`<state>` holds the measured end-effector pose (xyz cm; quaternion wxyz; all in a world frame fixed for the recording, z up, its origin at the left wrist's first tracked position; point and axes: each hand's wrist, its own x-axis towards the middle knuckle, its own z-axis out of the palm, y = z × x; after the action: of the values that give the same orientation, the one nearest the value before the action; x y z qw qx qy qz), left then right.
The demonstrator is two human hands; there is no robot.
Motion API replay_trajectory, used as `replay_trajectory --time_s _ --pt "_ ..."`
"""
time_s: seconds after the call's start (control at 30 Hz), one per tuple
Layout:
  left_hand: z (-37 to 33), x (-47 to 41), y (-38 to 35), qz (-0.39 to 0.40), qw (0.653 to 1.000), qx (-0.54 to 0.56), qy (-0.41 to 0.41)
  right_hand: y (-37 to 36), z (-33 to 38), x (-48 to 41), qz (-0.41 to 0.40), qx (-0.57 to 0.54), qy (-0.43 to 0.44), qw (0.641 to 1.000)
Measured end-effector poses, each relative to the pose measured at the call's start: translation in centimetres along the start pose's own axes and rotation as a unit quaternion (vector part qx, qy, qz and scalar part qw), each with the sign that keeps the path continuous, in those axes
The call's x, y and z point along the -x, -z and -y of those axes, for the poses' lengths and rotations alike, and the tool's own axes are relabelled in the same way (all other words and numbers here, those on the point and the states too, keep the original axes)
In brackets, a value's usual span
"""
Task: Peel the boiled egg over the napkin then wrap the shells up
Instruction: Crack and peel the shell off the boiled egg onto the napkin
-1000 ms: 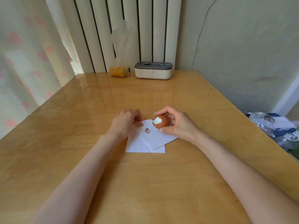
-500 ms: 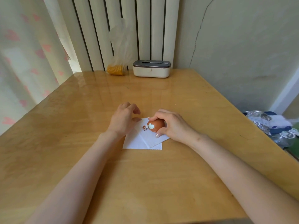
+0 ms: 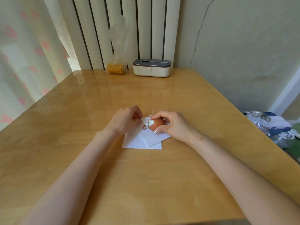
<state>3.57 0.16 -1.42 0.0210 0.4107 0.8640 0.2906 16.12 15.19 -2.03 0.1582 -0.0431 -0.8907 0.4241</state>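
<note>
Your right hand [image 3: 173,125] holds the brown boiled egg [image 3: 156,124] just above the white paper napkin [image 3: 142,140], fingers curled over its top and thumb under its near side. A white patch shows at the egg's left end where shell is already off. Your left hand [image 3: 125,122] sits just beside the egg's left end, fingertips drawn together in a pinch; whether a bit of shell is between them is too small to tell. A few brown shell fragments [image 3: 144,127] lie on the napkin's far left part, between your two hands and just below the peeled patch.

The napkin lies flat on the glossy wooden table [image 3: 146,184], one layer skewed over another, its near edge free and your left wrist covering its left far corner. At the table's far edge, well apart from your hands, stand a cream lidded box with a dark lid [image 3: 151,67] and, to its left, a clear plastic bag with something yellow at the bottom [image 3: 117,62], both against the ribbed radiator [image 3: 129,30]. A curtain with pink hearts [image 3: 21,54] hangs along the left. Off the right edge of the table, lower down, lies a heap of foil and packaging [image 3: 272,125]. Nothing stands between your hands and the napkin.
</note>
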Motion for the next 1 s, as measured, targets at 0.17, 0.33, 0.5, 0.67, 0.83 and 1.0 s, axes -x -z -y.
replay_trajectory --time_s 0.17,0.33,0.5,0.67,0.83,1.0 --pt "-0.13 0.01 -0.10 -0.012 1.000 -0.007 0.001 0.31 -0.06 -0.29 0.003 0.028 0.019 0.999" --pt "-0.23 -0.03 -0.24 -0.028 1.000 -0.011 0.008 0.38 0.13 -0.53 0.014 0.075 0.007 0.997" --pt "-0.33 -0.01 -0.01 -0.028 0.999 -0.027 0.011 -0.04 -0.27 -0.37 0.027 0.104 0.014 0.994" --pt "-0.30 0.06 0.34 -0.019 0.999 -0.030 0.009 0.80 0.26 -0.01 -0.016 0.007 0.015 1.000" --pt "-0.36 0.18 0.36 -0.019 0.999 -0.037 0.001 0.62 -0.08 -0.09 0.013 0.054 0.024 0.998" --pt "-0.41 0.15 0.52 -0.030 0.999 -0.041 0.005 0.45 0.04 -0.29 0.002 0.096 0.023 0.995"
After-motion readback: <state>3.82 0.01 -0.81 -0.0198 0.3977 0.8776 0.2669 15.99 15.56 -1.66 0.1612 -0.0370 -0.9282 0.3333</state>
